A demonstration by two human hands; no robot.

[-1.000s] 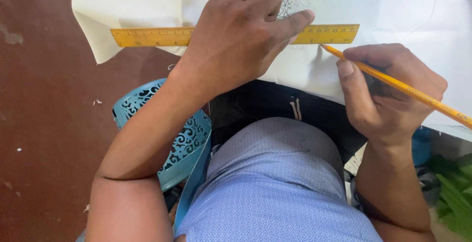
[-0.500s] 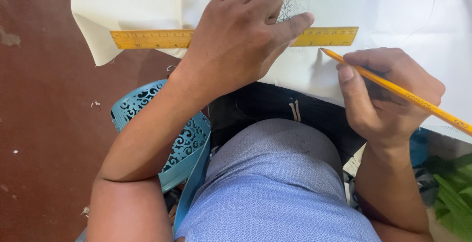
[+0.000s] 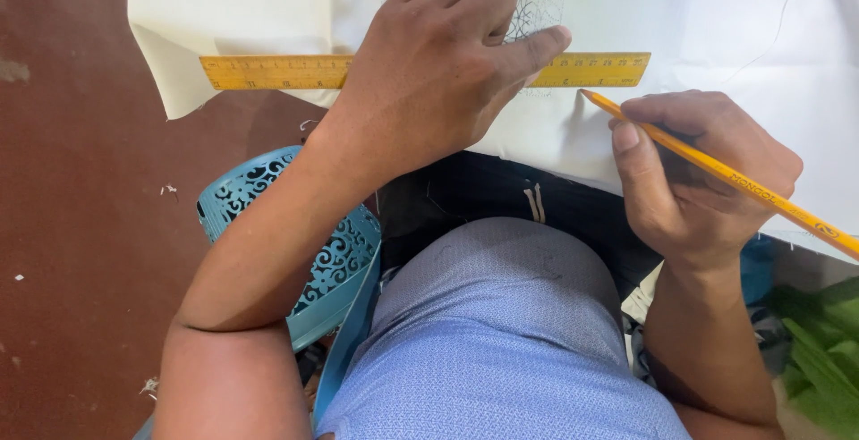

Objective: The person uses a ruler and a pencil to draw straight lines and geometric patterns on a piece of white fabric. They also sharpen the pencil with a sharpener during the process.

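brown floor [image 3: 80, 225] fills the left of the frame, flecked with pale scraps. at lower left centre a teal stool [image 3: 335, 266] with cut-out scrollwork shows under the left forearm. cream cloth [image 3: 250, 11] spreads across the top, with a dark lattice print at top centre. a yellow ruler [image 3: 268, 71] lies flat on the cloth, running level from upper left to right of centre. the left hand [image 3: 438, 73] presses on its middle, fingers spread and flat, gripping nothing, forefinger tip on the ruler's right part. just below the ruler's right end, the tip of a yellow pencil [image 3: 716, 170] meets the cloth; the pencil slants down to the right edge. the right hand [image 3: 702, 181] pinches it, fingers curled closed around the shaft. green cloth [image 3: 819, 342] sits at lower right.
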